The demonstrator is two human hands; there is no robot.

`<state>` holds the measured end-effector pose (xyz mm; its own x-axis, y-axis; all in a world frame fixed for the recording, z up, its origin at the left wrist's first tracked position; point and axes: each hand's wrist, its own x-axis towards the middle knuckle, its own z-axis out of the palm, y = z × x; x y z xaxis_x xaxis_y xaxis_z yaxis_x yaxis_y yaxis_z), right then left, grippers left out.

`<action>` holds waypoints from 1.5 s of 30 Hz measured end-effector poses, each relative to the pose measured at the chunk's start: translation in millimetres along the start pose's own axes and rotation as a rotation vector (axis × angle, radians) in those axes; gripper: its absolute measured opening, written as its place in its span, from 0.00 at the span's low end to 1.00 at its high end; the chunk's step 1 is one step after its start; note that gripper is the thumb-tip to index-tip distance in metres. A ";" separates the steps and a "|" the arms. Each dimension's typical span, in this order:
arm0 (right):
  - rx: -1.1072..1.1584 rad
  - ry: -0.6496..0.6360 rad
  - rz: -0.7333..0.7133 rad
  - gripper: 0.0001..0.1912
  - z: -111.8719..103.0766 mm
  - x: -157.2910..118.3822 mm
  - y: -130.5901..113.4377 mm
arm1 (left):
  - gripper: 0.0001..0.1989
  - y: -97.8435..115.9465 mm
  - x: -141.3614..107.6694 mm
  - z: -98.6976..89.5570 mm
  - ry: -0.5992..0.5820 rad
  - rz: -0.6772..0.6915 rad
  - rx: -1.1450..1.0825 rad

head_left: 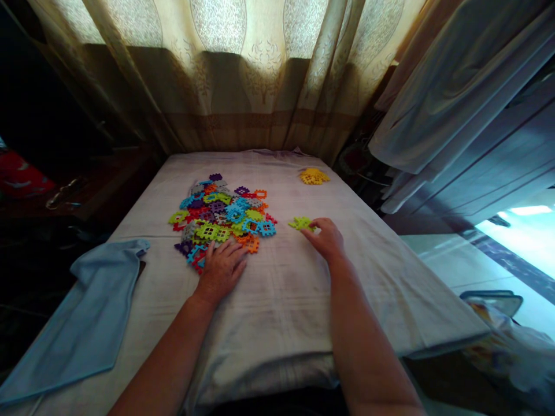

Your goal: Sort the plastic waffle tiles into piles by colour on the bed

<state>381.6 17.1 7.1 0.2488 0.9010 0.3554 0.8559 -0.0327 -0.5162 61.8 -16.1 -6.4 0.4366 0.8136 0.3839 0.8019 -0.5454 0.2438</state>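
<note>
A heap of flat, notched plastic building tiles (219,207) in purple, blue, green, orange, red and grey lies left of the middle of the cloth. My left hand (222,270) rests palm down at the heap's near edge, fingers stretched out over the tiles there. To the right of the heap, my right hand (326,238) pinches the right side of a lime-green building tile (299,223) between thumb and fingers, at the cloth. Whether more than one green tile is there I cannot tell. Yellow building tiles (314,177) form a small separate pile at the far right.
A pale cloth (277,312) covers the table. On its left edge lies a light blue cloth (99,312). Patterned curtains (260,86) hang behind the table, and pale fabric (429,98) hangs at the right. A plastic bag (515,346) is beyond the right edge.
</note>
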 end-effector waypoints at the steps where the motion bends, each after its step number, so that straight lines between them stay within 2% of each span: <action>1: -0.044 0.031 0.076 0.10 0.2 0.9 3.7 | 0.17 -0.3 0.0 0.2 0.002 0.001 -0.001; 3: -0.119 0.045 0.198 0.11 2.3 1.1 7.3 | 0.17 -0.7 0.1 0.3 0.006 0.005 -0.002; 5: -0.162 0.027 0.254 0.12 5.5 0.1 7.6 | 0.17 -0.9 0.0 -0.2 0.006 0.008 -0.005; 11: -0.186 0.044 0.258 0.15 9.0 -3.2 3.2 | 0.15 0.3 0.5 -4.5 0.005 0.026 -0.028; 15: -0.181 0.078 0.232 0.15 8.2 -3.9 -2.1 | 0.15 -4.4 3.5 -11.0 0.102 0.006 -0.026; 17: -0.155 0.111 0.186 0.12 9.8 -4.1 -5.0 | 0.15 -11.6 4.8 -15.6 0.190 -0.080 0.029; 20: -0.109 0.127 0.107 0.10 15.1 -4.0 -7.8 | 0.17 -25.4 4.8 -22.7 0.274 -0.296 0.154; 23: -0.067 0.124 0.043 0.09 21.4 -3.3 -7.3 | 0.21 -35.7 3.8 -27.6 0.236 -0.466 0.239; 26: -0.022 0.130 -0.002 0.09 26.3 -2.4 -5.0 | 0.21 -38.6 4.0 -29.5 0.160 -0.516 0.247; 29: 0.012 0.138 -0.028 0.10 29.3 -2.3 -4.3 | 0.19 -37.2 5.3 -29.2 0.153 -0.511 0.242; 38: 0.039 0.117 -0.060 0.10 34.0 -5.1 -11.5 | 0.07 -40.3 3.7 -23.7 0.236 -0.479 0.151; 41: 0.068 0.148 -0.098 0.10 34.1 -5.5 -13.4 | 0.06 -43.8 3.4 -23.9 0.275 -0.419 0.116; 45: 0.115 0.198 -0.160 0.10 33.2 -6.3 -20.3 | 0.08 -42.2 4.8 -25.1 0.357 -0.256 0.042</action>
<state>347.6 26.4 -10.5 0.2082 0.7881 0.5793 0.8373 0.1626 -0.5221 19.8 5.7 7.6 0.0593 0.7972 0.6009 0.8853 -0.3201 0.3373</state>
